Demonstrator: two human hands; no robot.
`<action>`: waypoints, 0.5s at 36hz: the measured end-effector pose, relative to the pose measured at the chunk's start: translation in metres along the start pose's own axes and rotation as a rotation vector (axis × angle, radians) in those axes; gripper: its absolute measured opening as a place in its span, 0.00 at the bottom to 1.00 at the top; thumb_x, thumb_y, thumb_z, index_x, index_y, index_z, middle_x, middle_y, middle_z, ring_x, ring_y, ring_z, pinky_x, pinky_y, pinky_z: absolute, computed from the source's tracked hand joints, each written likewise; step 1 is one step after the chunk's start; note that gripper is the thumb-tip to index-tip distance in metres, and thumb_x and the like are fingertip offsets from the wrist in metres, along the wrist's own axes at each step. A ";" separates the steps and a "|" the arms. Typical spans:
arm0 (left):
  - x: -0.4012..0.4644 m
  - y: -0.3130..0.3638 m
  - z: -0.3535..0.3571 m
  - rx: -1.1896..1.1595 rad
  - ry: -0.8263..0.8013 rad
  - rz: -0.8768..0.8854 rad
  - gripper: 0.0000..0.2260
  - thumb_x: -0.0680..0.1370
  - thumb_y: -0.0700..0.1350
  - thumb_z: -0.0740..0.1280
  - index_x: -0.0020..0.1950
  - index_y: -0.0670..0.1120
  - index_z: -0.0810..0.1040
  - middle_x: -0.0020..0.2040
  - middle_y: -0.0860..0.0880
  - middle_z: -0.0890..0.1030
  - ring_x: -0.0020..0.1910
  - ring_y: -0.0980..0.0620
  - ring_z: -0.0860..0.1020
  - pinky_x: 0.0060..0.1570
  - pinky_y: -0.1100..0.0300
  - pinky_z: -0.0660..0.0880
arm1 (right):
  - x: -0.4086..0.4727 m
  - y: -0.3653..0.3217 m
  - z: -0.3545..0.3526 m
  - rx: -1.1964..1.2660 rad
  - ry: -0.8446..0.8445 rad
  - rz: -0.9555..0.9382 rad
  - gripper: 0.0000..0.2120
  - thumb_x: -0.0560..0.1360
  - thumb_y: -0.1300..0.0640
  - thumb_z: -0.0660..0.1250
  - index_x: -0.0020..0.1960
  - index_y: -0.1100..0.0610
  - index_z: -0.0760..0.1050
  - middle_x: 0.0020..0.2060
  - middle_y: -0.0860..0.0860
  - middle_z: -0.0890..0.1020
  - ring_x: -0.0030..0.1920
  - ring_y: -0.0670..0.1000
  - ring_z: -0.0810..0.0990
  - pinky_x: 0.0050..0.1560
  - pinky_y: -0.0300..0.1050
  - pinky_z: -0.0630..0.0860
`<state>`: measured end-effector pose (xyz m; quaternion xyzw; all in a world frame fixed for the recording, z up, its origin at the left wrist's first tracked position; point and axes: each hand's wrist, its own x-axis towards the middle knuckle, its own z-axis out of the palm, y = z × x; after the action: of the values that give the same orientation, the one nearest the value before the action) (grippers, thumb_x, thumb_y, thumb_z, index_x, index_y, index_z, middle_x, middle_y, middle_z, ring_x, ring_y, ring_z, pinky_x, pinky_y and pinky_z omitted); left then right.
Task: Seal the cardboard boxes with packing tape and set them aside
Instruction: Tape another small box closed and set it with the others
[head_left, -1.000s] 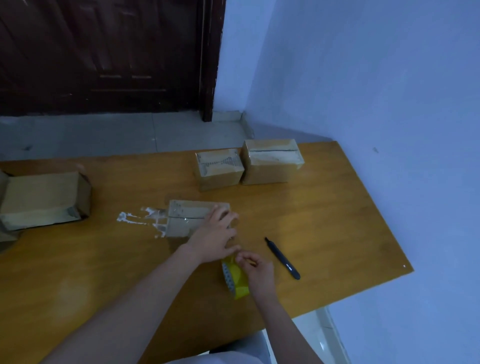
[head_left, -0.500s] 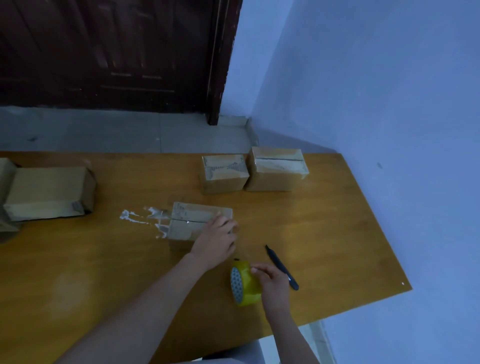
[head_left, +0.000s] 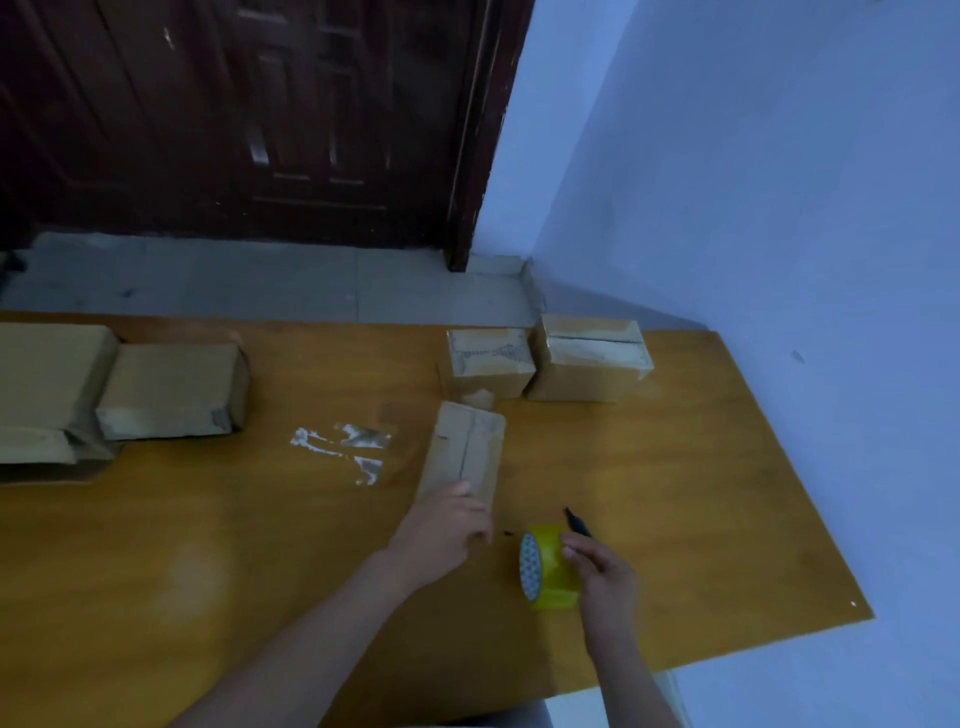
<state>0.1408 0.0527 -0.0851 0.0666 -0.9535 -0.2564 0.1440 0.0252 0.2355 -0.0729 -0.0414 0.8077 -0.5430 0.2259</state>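
A small cardboard box (head_left: 465, 449) lies lengthwise on the wooden table (head_left: 675, 493), its centre seam facing up. My left hand (head_left: 441, 530) grips the box's near end. My right hand (head_left: 602, 574) holds a yellow roll of packing tape (head_left: 545, 569) standing on edge just right of the box. Two taped boxes, a smaller one (head_left: 488, 361) and a larger one (head_left: 592, 356), sit side by side at the far edge of the table.
A black pen-like cutter (head_left: 576, 521) lies partly hidden behind the tape roll. Several cardboard boxes (head_left: 166, 389) are grouped at the table's left. White tape residue (head_left: 343, 447) marks the tabletop. A blue wall runs along the right; a dark door stands behind.
The small box has been turned from lying crosswise to pointing away from me, with my left hand now at its near end. The tape roll stays in my right hand beside it.
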 end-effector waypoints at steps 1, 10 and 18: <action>-0.002 -0.001 -0.001 -0.051 0.045 -0.020 0.17 0.57 0.29 0.75 0.33 0.51 0.80 0.34 0.57 0.79 0.41 0.59 0.67 0.36 0.69 0.64 | 0.001 0.000 -0.002 0.008 0.013 0.000 0.10 0.71 0.69 0.69 0.39 0.56 0.83 0.44 0.53 0.85 0.49 0.53 0.81 0.45 0.40 0.73; 0.040 0.024 -0.018 0.115 -0.281 -0.669 0.46 0.73 0.68 0.62 0.78 0.46 0.42 0.78 0.41 0.41 0.76 0.39 0.41 0.73 0.44 0.38 | 0.002 -0.010 -0.019 0.075 0.091 -0.016 0.10 0.71 0.71 0.68 0.39 0.57 0.82 0.41 0.49 0.84 0.46 0.48 0.80 0.50 0.44 0.73; 0.052 -0.020 -0.039 0.361 -0.526 -0.407 0.44 0.71 0.53 0.71 0.77 0.49 0.45 0.75 0.44 0.53 0.75 0.43 0.48 0.70 0.36 0.36 | -0.002 -0.011 -0.025 0.106 0.103 -0.029 0.10 0.71 0.70 0.68 0.39 0.57 0.82 0.40 0.47 0.84 0.45 0.44 0.80 0.44 0.36 0.72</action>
<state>0.1042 0.0067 -0.0501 0.2108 -0.9550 -0.1158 -0.1738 0.0149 0.2529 -0.0546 -0.0132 0.7875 -0.5898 0.1782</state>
